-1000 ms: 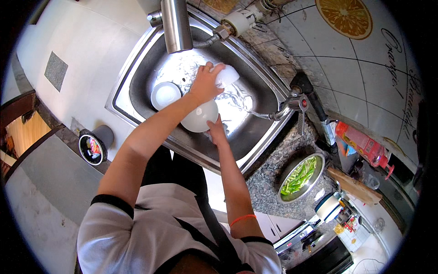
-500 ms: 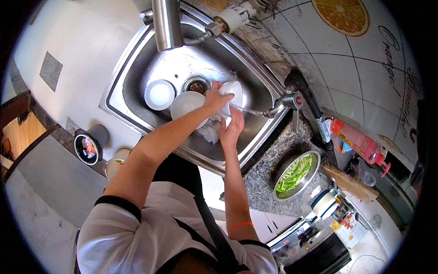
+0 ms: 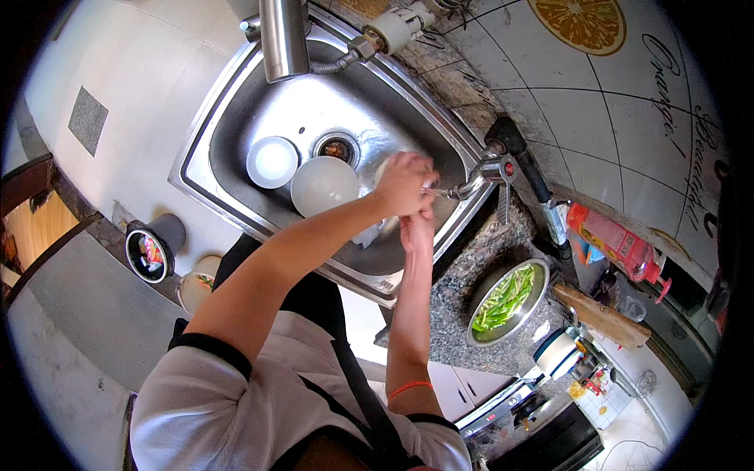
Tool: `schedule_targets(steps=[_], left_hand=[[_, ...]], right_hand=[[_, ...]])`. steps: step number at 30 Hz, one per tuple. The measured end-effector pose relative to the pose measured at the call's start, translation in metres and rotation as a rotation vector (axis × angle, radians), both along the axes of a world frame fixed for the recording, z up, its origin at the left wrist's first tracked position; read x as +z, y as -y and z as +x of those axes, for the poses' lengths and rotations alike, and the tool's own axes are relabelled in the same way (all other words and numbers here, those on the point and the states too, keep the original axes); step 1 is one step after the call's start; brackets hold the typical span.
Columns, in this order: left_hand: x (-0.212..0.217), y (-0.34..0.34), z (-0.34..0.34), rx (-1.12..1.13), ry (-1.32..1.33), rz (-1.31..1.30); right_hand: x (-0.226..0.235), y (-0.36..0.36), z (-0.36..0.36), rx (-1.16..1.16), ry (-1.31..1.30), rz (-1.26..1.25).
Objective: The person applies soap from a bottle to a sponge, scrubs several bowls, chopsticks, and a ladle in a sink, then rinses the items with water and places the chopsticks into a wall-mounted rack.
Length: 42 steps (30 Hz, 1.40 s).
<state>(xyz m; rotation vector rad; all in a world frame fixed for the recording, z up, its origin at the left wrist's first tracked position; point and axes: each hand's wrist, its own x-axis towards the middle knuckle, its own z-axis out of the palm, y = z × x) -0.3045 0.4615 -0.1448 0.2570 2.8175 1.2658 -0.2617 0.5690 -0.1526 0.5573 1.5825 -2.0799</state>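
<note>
Hands are meeting at the spout end of the tap [image 3: 479, 182], over the right part of the steel sink [image 3: 236, 118]. The left hand [image 3: 404, 182] is curling shut, knuckles up, around something pale that it is mostly hiding, so what it is gripping cannot be told; the right hand [image 3: 417, 229] is sitting directly beneath it, touching it from below, and whether its fingers are open or closed cannot be told either. A whitish rag or wrapper [image 3: 367, 233] is lying just beside the right hand, on the side away from the tap. Further that way, near the left hand, a large white bowl [image 3: 324, 185] is sitting upside down, touching a smaller white bowl [image 3: 272, 162] beyond it, with the drain [image 3: 338, 147] just behind them. Well apart on the other side, past the tap, a metal bowl of green beans [image 3: 506, 302] is resting on the speckled worktop [image 3: 463, 290].
</note>
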Motion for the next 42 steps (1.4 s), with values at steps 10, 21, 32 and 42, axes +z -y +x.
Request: schedule_targets(steps=[10,21,32,42], left_hand=[[-0.046,0.026,-0.005,0.483,1.223,1.65],[-0.044,0.039,0.008,0.527,0.979,2.014],[-0.014,0.026,0.001,0.092,0.539,0.743],[-0.004,0.048,0.031,-0.181,-0.077,0.009]], right_hand=[[0.019,0.012,-0.013,-0.225,-0.12,-0.303],[-0.041,-0.002,-0.001,-0.413,0.144,-0.649],[0.006,0.036,-0.016,-0.289,0.252,0.008],[-0.033,0.002,-0.016,-0.247,0.27,0.018]])
